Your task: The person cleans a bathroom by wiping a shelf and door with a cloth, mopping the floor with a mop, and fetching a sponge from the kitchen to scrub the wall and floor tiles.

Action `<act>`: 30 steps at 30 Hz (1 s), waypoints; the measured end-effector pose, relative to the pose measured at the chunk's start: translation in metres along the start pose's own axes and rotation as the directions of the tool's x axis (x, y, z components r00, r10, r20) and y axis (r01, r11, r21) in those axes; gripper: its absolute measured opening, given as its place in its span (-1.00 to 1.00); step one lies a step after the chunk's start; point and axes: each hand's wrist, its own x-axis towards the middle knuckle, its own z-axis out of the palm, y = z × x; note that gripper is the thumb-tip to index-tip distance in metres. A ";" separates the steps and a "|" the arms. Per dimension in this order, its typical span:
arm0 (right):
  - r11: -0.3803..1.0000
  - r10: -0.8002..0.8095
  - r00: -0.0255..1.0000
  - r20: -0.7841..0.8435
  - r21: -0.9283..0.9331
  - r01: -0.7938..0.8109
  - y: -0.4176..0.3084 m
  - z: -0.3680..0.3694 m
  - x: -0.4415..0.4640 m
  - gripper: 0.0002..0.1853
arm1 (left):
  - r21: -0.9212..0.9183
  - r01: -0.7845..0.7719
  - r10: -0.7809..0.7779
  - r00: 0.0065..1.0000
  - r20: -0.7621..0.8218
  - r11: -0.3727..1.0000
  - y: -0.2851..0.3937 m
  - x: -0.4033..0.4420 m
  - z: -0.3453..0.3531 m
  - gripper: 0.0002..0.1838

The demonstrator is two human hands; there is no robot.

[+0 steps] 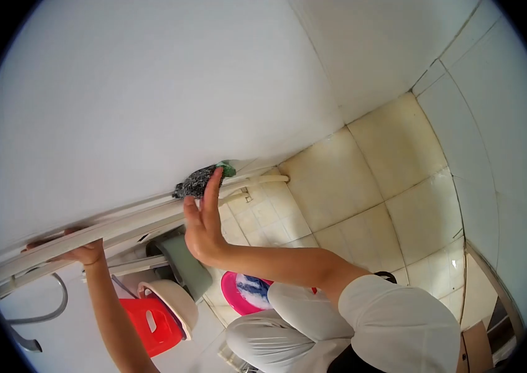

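My right hand (pixel 204 230) presses a dark, speckled scrubbing cloth (pixel 198 181) with a green end against the white wall, just above a long pale rail (pixel 133 225). Its fingers are bent over the cloth, and some suds appear to cling to it. At the left, my left hand (pixel 86 250) is wrapped round the same rail, with fingertips showing on its far side. Part of that hand is hidden by the rail.
A pink basin (pixel 233 292) with a blue and white cloth sits on the tiled floor (pixel 363 230) beside my knees. Near my left arm are a red plastic container (pixel 164 329), a cream basin (pixel 182 301) and a grey-green bin (pixel 189 267). A curved grey pipe (pixel 61 304) is at far left.
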 end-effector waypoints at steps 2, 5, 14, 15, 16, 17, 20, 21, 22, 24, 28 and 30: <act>0.991 -0.095 0.995 0.003 -0.090 0.095 0.019 -0.015 0.004 -0.21 | 0.004 -0.008 0.008 0.999 0.043 1.000 -0.014 -0.026 0.005 -0.37; 0.966 -0.175 0.979 -0.106 -0.211 0.150 0.051 -0.037 0.017 -0.26 | 0.075 -0.141 0.137 0.989 0.056 0.987 -0.023 -0.037 0.003 -0.34; 0.913 -0.105 0.735 -0.670 -0.358 -0.196 0.149 -0.234 0.141 -0.33 | 0.142 -0.161 0.154 0.986 0.062 0.977 -0.029 -0.039 0.000 -0.30; 0.945 -0.026 0.759 -0.651 -0.265 -0.194 0.139 -0.256 0.147 -0.36 | 0.152 -0.137 0.130 0.990 0.058 0.979 -0.037 -0.050 0.003 -0.30; 0.964 0.045 0.782 -0.622 -0.178 -0.197 0.124 -0.282 0.152 -0.38 | 0.161 -0.113 0.105 0.993 0.054 0.981 -0.045 -0.062 0.006 -0.29; 0.975 0.109 0.798 -0.593 -0.093 -0.202 0.108 -0.312 0.156 -0.41 | 0.166 -0.121 0.109 0.991 0.077 0.979 -0.053 -0.077 0.007 -0.31; 0.828 -0.285 0.806 -0.519 -0.557 -0.066 0.060 -0.407 0.189 -0.39 | 0.204 -0.180 0.152 0.977 0.148 0.962 -0.091 -0.118 0.015 -0.37; 0.569 -0.458 0.816 -0.352 -0.822 -0.035 0.015 -0.429 0.188 -0.36 | 0.229 -0.204 0.163 0.969 0.185 0.952 -0.104 -0.136 0.016 -0.39; 0.354 -0.556 0.818 -0.149 -0.933 0.071 -0.030 -0.445 0.190 -0.35 | 0.292 -0.230 0.166 0.959 0.230 0.928 -0.125 -0.157 0.015 -0.43; -0.257 -0.562 0.819 0.116 -0.966 -0.040 -0.085 -0.487 0.207 -0.47 | 0.379 -0.284 0.176 0.939 0.295 0.881 -0.159 -0.187 0.015 -0.47; -0.644 -0.390 0.911 0.134 -0.746 -0.166 -0.099 -0.540 0.248 -0.57 | 0.354 -0.290 0.184 0.935 0.304 0.889 -0.166 -0.201 0.016 -0.46; -0.552 -0.376 0.921 -0.098 -0.775 -0.308 -0.072 -0.521 0.255 -0.57 | 0.329 -0.284 0.181 0.933 0.310 0.901 -0.163 -0.198 0.018 -0.46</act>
